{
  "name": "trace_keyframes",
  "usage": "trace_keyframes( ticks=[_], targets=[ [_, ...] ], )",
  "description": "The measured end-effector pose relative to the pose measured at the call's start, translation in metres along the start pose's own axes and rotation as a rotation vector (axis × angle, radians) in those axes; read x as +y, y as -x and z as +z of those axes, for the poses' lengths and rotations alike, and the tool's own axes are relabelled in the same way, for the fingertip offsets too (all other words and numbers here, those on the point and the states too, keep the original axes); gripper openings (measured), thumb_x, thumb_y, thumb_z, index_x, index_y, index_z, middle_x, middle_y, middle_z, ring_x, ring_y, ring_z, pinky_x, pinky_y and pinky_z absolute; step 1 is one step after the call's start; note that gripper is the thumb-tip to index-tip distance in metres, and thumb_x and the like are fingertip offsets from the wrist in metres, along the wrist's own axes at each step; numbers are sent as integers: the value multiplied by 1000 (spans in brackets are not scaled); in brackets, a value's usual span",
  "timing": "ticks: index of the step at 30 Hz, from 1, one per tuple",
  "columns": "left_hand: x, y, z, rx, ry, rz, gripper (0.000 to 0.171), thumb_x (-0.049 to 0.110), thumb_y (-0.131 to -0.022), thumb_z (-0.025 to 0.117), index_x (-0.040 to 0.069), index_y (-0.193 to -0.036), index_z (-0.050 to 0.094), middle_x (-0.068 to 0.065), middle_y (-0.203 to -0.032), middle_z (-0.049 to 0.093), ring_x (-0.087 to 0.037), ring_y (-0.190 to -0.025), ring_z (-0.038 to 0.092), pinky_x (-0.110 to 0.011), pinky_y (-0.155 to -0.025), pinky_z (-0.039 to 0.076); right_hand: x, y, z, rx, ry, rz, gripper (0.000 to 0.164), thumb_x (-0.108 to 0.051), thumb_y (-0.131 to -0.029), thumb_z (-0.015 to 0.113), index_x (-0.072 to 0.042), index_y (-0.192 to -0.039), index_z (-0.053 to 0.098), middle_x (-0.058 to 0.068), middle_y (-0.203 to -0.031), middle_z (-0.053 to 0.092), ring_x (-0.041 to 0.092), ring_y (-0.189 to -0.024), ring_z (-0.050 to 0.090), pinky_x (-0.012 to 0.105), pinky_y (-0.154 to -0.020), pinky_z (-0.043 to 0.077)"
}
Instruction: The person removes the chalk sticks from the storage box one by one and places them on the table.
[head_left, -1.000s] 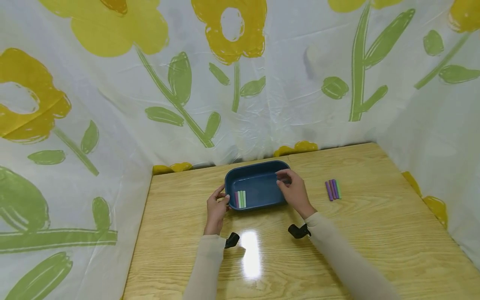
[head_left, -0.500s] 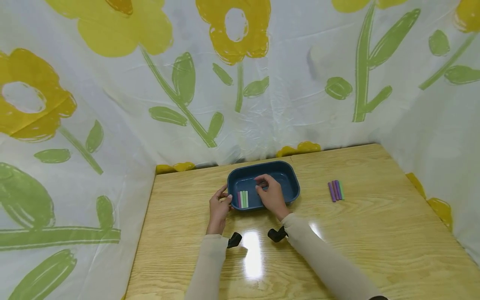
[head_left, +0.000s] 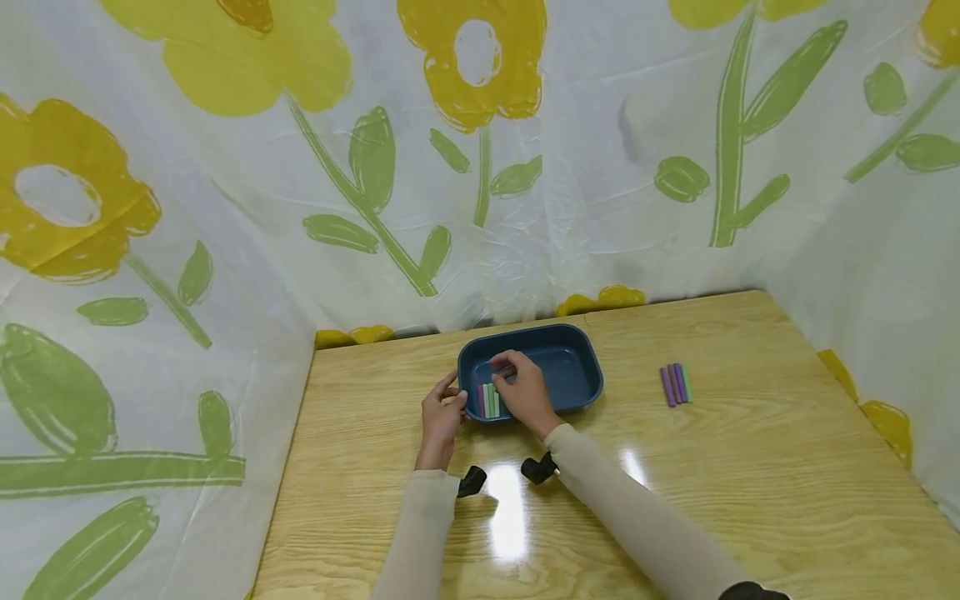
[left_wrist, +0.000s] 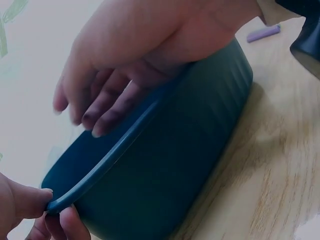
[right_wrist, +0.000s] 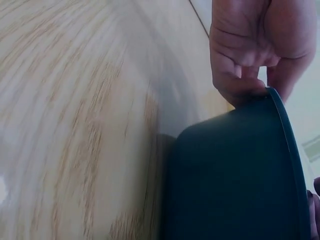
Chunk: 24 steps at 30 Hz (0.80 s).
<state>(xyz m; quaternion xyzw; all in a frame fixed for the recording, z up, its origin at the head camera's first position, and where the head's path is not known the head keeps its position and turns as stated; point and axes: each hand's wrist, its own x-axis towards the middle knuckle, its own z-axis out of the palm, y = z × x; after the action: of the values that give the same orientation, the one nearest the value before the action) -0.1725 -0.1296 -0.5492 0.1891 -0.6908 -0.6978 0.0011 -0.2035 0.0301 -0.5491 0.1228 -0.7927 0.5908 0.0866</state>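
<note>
blue tray [head_left: 567,375] is pinched by left fingers [left_wrist: 73,224]; whether right fingers [left_wrist: 120,106] grip is unclear.

Head view bright, even, mostly sharp. Strong white glare on the table [head_left: 345,433], smaller patch to its right, light source out of frame. Soft, pale shading on the cloth [head_left: 592,192]; sticks [head_left: 680,385] small, little detail. Cloth stretches toward the edges, wide-angle look. Left wrist view dimmer, bluish, hazy; upper left washed out, outside of the tub [left_wrist: 165,170] dark, soft shadow on the table beside it. Right wrist view hazy too: tub nearly black, long shadow on the table, glare spot at left edge. Fingers [right_wrist: 235,87] there soft, possibly motion blur.
</note>
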Motion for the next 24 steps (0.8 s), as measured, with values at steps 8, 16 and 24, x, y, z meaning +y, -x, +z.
trace_keyframes(
  ticks=[8, 16, 24],
  targets=[
    [0, -1, 0, -11, -1, 9, 45, -4, -104, 60, 3, -149, 60, -10, -109, 53, -14, -73, 51, -26, -60, 50, 5, -3, 6, -44, 26, -8, 23, 12, -94, 68, 6, -116, 70, 20, -111, 72, 33, -93, 71, 48, -82, 60],
    [2, 1, -1, -9, -4, -12, 45, -3, -105, 60, 5, -149, 60, -9, -109, 53, -12, -70, 53, -26, -61, 51, 8, -7, 1, -158, 118, 82, 29, 9, -94, 70, 4, -122, 70, 20, -116, 71, 32, -94, 71, 48, -85, 59],
    [2, 1, -1, -13, 0, -21, 46, -2, -105, 61, 5, -150, 59, -9, -110, 53, -12, -68, 53, -27, -62, 51, 10, -13, -1, -260, 183, 192, 33, 8, -93, 71, 4, -125, 68, 18, -113, 70, 32, -97, 71, 45, -86, 60]
  ],
)
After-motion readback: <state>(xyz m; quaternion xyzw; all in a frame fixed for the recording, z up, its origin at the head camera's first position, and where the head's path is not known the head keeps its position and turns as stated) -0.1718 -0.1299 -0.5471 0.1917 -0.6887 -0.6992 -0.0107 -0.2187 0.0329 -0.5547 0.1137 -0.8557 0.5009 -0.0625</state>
